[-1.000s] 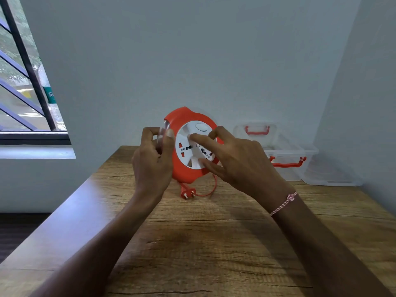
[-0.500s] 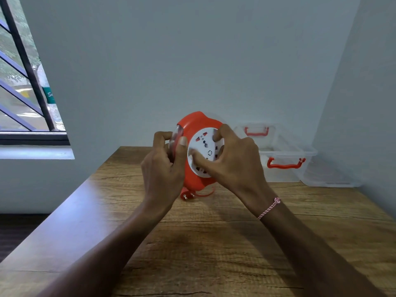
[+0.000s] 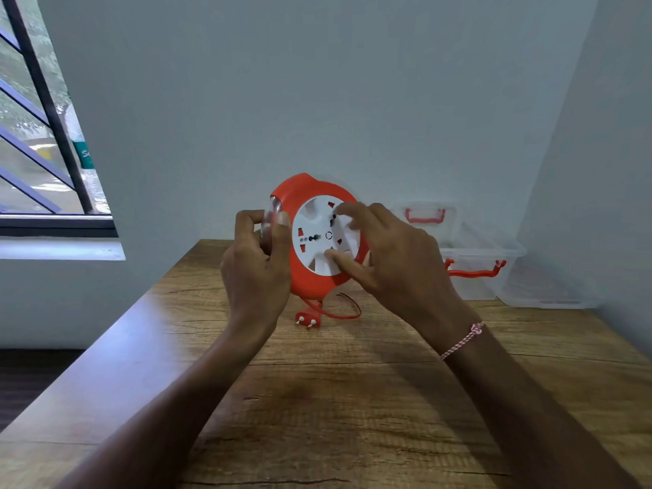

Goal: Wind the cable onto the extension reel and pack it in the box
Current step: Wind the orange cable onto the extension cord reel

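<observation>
I hold a round orange extension reel (image 3: 307, 280) upright above the wooden table (image 3: 352, 400). My left hand (image 3: 255, 273) grips its left rim, thumb on the front. The fingers of my right hand (image 3: 391, 262) rest on the white socket disc (image 3: 317, 238) in the reel's face. A short loop of orange cable (image 3: 347, 312) hangs from the reel's underside. Its two-pin plug (image 3: 307, 320) lies on the table just below. The clear plastic box (image 3: 472, 273) with red handles stands at the back right against the wall.
The box's clear lid (image 3: 550, 291) lies flat to the right of the box, by the side wall. A barred window (image 3: 42, 146) is at the left. The table's left edge (image 3: 88, 351) runs diagonally toward me.
The white disc has turned under my right fingers, so its sockets sit at new angles. The cable loop is shorter than a second ago, and the plug lies closer under the reel.
</observation>
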A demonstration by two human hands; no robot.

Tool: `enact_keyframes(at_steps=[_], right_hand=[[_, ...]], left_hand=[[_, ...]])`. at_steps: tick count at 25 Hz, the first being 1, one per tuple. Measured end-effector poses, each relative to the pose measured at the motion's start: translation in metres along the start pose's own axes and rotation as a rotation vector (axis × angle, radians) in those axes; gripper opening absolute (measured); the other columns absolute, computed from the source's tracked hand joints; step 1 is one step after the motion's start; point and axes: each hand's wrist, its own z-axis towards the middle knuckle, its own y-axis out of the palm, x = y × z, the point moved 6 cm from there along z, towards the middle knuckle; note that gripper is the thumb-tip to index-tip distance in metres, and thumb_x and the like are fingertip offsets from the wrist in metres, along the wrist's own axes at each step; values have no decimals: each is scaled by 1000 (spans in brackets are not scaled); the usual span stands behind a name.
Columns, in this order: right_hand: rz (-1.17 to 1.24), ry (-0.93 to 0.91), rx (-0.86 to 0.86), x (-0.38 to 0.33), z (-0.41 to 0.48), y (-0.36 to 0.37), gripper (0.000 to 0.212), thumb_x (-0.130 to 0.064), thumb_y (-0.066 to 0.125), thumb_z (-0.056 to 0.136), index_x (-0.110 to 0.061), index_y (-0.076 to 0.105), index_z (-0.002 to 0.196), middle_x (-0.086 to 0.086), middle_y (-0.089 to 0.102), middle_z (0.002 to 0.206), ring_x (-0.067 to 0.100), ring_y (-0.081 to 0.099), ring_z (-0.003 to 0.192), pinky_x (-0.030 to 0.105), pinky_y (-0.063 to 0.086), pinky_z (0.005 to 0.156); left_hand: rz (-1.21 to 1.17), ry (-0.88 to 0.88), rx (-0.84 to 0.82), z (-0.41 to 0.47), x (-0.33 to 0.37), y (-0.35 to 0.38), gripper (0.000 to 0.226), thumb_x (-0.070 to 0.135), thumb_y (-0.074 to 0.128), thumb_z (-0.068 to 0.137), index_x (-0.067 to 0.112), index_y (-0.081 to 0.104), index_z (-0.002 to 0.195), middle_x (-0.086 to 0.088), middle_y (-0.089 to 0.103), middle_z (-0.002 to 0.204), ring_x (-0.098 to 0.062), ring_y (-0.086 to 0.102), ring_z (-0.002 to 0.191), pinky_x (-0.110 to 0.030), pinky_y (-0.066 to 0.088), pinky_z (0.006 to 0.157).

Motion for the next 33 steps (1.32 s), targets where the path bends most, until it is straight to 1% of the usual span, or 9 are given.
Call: enact_keyframes(at_steps=[3, 9, 14, 17, 19, 22, 25, 29, 33], right_hand=[[-84, -178, -66, -7, -1, 4, 55, -55, 62, 95, -30, 53, 143, 6, 74, 119, 25, 75, 76, 32, 60, 61], [-50, -126, 62, -9, -2, -3, 61, -61, 73, 84, -22, 65, 130, 5, 81, 94, 26, 77, 72, 30, 57, 63], [369, 487, 11, 2, -5, 12, 53, -66, 66, 86, -24, 55, 117, -7, 74, 99, 11, 73, 70, 17, 56, 55], [718, 786, -71, 7, -12, 26, 43, -58, 66, 91, -21, 52, 110, 0, 77, 78, 12, 72, 51, 20, 52, 45], [536, 657, -60, 8, -8, 15, 45, -61, 65, 91, -21, 55, 109, -3, 77, 81, 11, 72, 54, 19, 53, 50], [128, 223, 72, 2, 0, -5, 51, -62, 63, 91, -21, 59, 121, 1, 75, 107, 16, 73, 78, 21, 56, 64], [-26, -84, -21, -4, 0, 0, 57, -58, 62, 94, -27, 52, 141, 5, 70, 126, 25, 75, 86, 34, 63, 67], [-124, -194, -76, -9, -1, 7, 61, -51, 69, 92, -32, 49, 147, 9, 72, 121, 30, 75, 82, 39, 63, 62], [-125, -194, -35, -10, -1, 0, 60, -52, 76, 85, -30, 59, 139, 9, 77, 108, 29, 75, 78, 37, 62, 62]], left_hand=[[2, 7, -26, 0, 1, 1, 37, 61, 43, 99, 28, 49, 114, 21, 64, 85, -4, 73, 72, -17, 58, 57], [5, 58, -44, -8, 11, 4, 35, 60, 41, 99, 29, 47, 113, 23, 59, 81, -3, 68, 69, -31, 63, 62], [23, 101, -22, -16, 17, 6, 38, 66, 38, 101, 31, 45, 112, 19, 59, 76, -9, 71, 69, -37, 64, 61], [44, 109, -25, -15, 14, 6, 38, 66, 38, 99, 32, 45, 113, 19, 60, 78, -9, 72, 71, -39, 65, 61], [46, 92, -17, -14, 12, 6, 38, 66, 40, 99, 32, 46, 114, 24, 59, 82, -5, 71, 72, -35, 64, 62], [55, 79, 5, -9, 9, 5, 33, 60, 43, 101, 30, 46, 113, 25, 58, 82, -3, 70, 72, -30, 62, 62], [39, 61, 0, -4, 5, 3, 27, 54, 45, 105, 29, 47, 114, 24, 60, 84, -2, 70, 72, -25, 60, 60], [20, 22, -39, -2, 1, 3, 34, 59, 42, 100, 29, 49, 115, 24, 62, 85, 2, 70, 68, -11, 56, 56], [19, 31, -71, -4, 1, 5, 33, 59, 42, 101, 29, 50, 112, 17, 66, 82, -4, 74, 69, -28, 65, 59]])
